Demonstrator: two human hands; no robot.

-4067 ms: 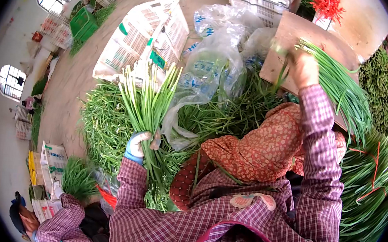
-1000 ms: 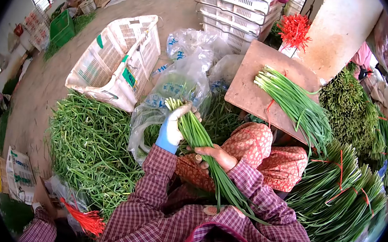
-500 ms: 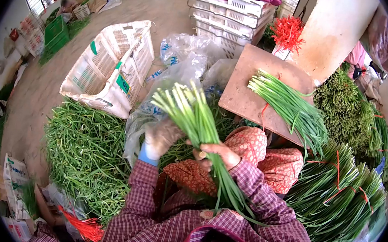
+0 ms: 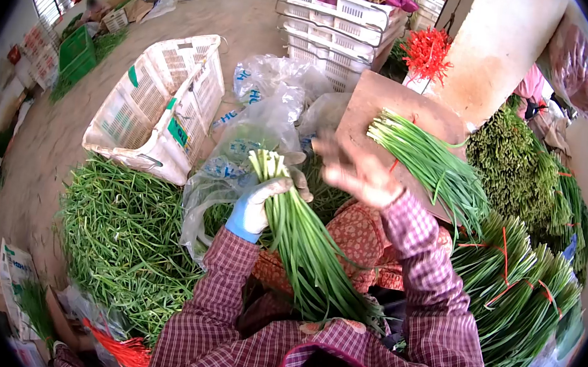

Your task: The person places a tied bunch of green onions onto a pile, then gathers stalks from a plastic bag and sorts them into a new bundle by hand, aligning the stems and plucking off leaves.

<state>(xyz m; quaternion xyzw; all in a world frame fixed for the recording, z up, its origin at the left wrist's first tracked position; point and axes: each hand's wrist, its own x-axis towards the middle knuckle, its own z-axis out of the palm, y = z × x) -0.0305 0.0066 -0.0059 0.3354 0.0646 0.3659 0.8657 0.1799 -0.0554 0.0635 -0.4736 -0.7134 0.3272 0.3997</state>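
Note:
My left hand, in a white and blue glove, is closed around a bunch of garlic chives. Its pale stem ends point up and away from me, while the green leaves hang over my lap. My right hand is bare and raised to the right of the bunch, apart from it. Its fingers are spread and partly smeared by motion. Beyond it, another chive bunch lies on a brown board. Red ties hang by the pillar behind that board.
Loose green leaves are heaped at left, below a white crate. Clear plastic bags lie ahead, before stacked white crates. Tied chive bundles are piled at right. More red ties lie at lower left.
The bunch has passed from my right hand's grip into my left hand's. My right hand has let go and moved up and right toward the board, fingers spread.

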